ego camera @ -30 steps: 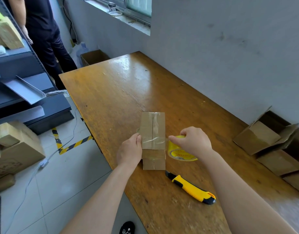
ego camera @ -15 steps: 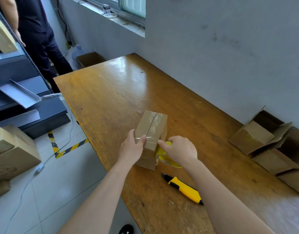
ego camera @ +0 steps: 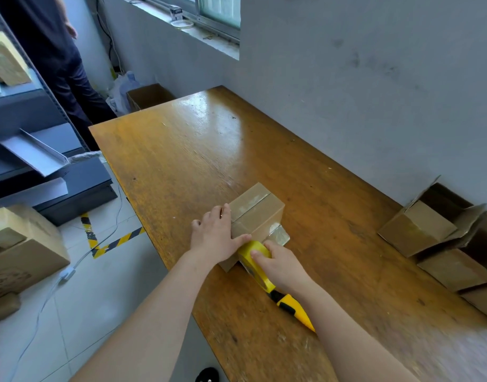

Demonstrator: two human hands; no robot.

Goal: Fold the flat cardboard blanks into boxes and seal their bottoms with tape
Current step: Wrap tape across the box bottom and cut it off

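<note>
Cardboard box [ego camera: 254, 216] stands near the left edge of the wooden table [ego camera: 195, 150], wide tabletop beyond it. Against its side the left hand [ego camera: 214, 235] presses spread fingers; the right hand [ego camera: 282, 264] grips the yellow tape roll [ego camera: 252, 250] at its near face. Part of the knife [ego camera: 291, 306] lies hidden under the right arm [ego camera: 352, 334].

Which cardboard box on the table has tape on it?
The closed box that the left hand touches, with shiny tape across its top. The open boxes by the wall have loose flaps.
</note>
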